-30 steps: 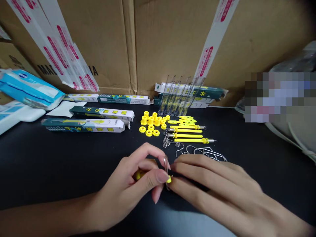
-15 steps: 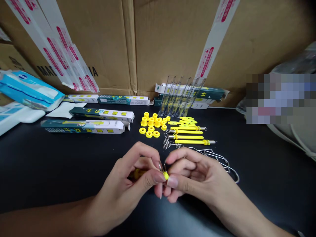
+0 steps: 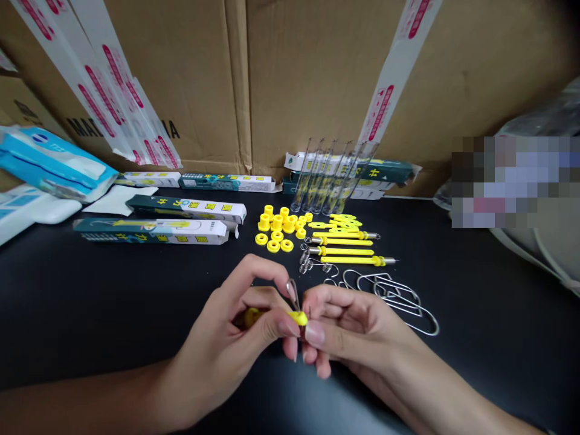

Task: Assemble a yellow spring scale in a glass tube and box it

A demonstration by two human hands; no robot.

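Note:
My left hand [image 3: 240,326] is closed around a yellow plastic rod [image 3: 298,318]; most of the rod is hidden in the palm, and its tip shows past the thumb. A bent metal wire hook [image 3: 293,294] stands up at that tip, against the left forefinger. My right hand [image 3: 348,329] pinches the hook's wire close to the tip; the thumb and fingers partly hide it. Beyond the hands lie several yellow rods with springs [image 3: 347,260], several loose springs [image 3: 304,261] and a heap of wire hooks [image 3: 399,296].
Yellow caps and rings [image 3: 274,226] lie in the middle, with clear plastic tubes [image 3: 333,175] upright behind them. Printed cartons [image 3: 154,231] are at the left, near a blue wipes packet [image 3: 58,163]. A large cardboard box [image 3: 190,78] closes off the back.
The wire hook has turned, so its loop now shows more upright at the rod's tip. My right fingers have shifted slightly down, and more of the yellow tip shows.

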